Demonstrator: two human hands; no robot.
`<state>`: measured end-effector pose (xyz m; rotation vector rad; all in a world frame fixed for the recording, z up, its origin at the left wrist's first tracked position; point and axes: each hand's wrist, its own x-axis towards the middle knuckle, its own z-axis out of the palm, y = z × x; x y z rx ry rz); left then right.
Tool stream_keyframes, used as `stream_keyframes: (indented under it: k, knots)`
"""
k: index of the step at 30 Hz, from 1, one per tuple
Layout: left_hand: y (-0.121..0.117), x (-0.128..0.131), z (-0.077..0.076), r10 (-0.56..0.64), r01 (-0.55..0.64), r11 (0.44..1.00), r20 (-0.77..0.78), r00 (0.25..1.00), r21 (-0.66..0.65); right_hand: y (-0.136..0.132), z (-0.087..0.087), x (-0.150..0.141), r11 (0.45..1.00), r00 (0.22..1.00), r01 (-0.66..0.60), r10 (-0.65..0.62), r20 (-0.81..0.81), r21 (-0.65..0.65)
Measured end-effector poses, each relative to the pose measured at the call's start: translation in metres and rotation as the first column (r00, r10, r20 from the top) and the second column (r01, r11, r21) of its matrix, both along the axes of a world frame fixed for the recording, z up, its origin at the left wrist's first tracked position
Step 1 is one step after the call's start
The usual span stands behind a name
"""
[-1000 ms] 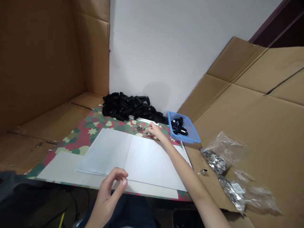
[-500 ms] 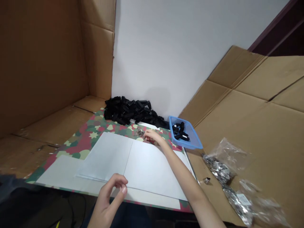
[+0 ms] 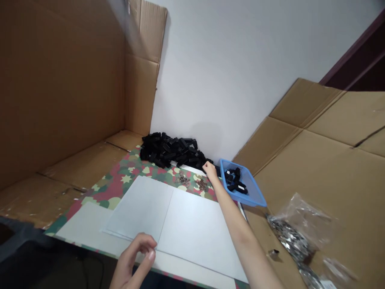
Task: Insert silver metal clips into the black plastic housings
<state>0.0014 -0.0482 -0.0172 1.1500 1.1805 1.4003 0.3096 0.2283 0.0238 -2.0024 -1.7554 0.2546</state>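
My right hand sits with its fingers bunched at the left rim of a blue plastic basket, beside a heap of black rectangular blocks. Whether it holds something is hidden. More black blocks lie in the basket. Left of that hand are two small heaps of metal bits, one nearer it than the other. My left hand hangs over the near edge of a white sheet, its fingers curled closed with nothing showing in them.
The white sheets rest on a camouflage-patterned mat. Clear plastic bags of shiny metal pieces lie on flattened cardboard to the right. A cardboard wall rises at left, and a white wall stands behind.
My right hand has moved right, from the metal bits to the basket rim, uncovering a second small heap. The whole view has shifted as my head moved.
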Motion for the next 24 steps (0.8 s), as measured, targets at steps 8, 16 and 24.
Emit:
stream_keyframes:
  k: [8, 16, 24]
  knots:
    - [0.008, 0.011, 0.001, -0.16, 0.16, 0.987, 0.006, 0.987, 0.0, -0.154, -0.025, -0.038, 0.892, 0.892, -0.452, 0.452, -0.012, -0.017]
    - [0.027, 0.01, 0.01, -0.273, 0.295, 0.945, -0.16, 0.949, 0.138, -0.124, -0.006, -0.001, 0.954, 0.937, -0.275, 0.293, 0.19, -0.118]
    - [0.011, 0.012, 0.016, -0.127, 0.131, 0.987, -0.042, 0.991, 0.092, -0.067, -0.02, -0.005, 0.961, 0.947, -0.09, 0.165, 0.277, -0.262]
